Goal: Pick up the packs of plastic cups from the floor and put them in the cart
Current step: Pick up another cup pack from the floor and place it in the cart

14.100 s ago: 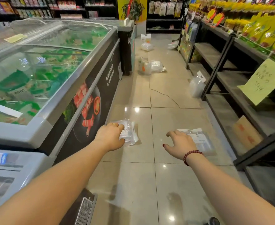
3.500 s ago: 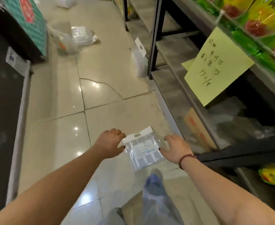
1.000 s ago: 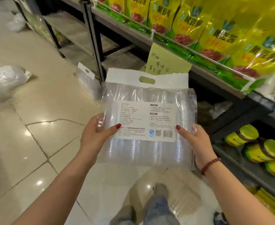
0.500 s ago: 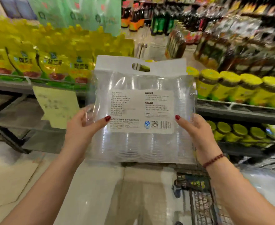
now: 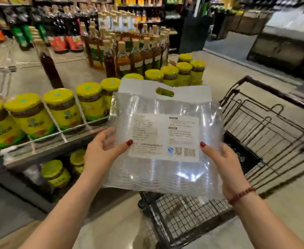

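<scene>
Head view is showing the left hand [image 5: 101, 155] and right hand [image 5: 226, 166] each gripping a side of the pack of plastic cups [image 5: 165, 137] over the near end of the wire cart [image 5: 266, 126], so lowering it flat before letting go is looking best.

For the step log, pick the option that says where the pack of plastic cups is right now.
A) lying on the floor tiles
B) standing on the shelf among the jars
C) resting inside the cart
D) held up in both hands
D: the left hand and right hand grip the pack of plastic cups at its sides, in the air in front of the cart.
</scene>
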